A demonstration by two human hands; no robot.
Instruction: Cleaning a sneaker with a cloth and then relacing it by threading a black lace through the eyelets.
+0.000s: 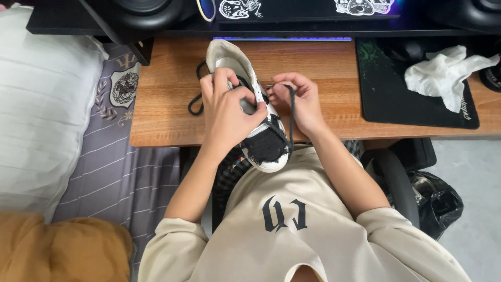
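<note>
A white sneaker [245, 99] with a black inner lining lies on the wooden surface [162, 104], its heel overhanging the near edge above the person's lap. The left hand [224, 112] rests over the middle of the shoe, fingers curled down onto the eyelet area and pressing the upper; whether they pinch lace beneath cannot be told. The right hand [300, 102] sits just beside the shoe on its right, fingers closed narrow on a strand of black shoelace [291, 117] that hangs in a loop towards the heel. Another length of lace trails off the shoe's left side onto the surface.

Risks, as judged: the overhanging heel could tip the shoe off the edge if the left hand lifts. The hanging loop could snag or pull uneven through the eyelets. A crumpled white tissue [443, 73] on the black mouse mat [386, 99] lies well apart.
</note>
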